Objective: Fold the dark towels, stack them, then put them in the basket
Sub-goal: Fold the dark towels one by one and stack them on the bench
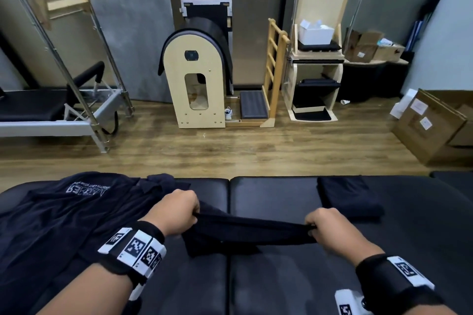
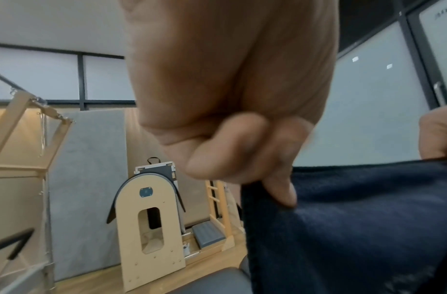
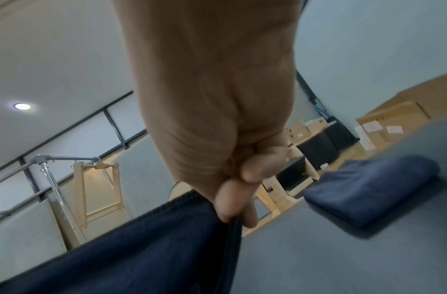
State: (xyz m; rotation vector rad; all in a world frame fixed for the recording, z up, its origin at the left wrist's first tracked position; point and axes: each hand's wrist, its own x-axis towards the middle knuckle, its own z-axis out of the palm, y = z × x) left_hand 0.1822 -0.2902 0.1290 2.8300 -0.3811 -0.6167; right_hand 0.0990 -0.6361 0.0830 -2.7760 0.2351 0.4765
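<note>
A dark navy towel hangs stretched between my two hands above the black padded table. My left hand pinches its left top corner, fingers curled over the edge. My right hand pinches the right top corner. A folded dark towel lies on the table to the far right, also seen as a folded towel in the right wrist view. A heap of unfolded dark towels, one with white lettering, covers the table's left part. No basket is in view.
Beyond the table's far edge is a wooden floor. A wooden arched barrel, a metal-framed bed, a wooden chair unit and cardboard boxes stand further back.
</note>
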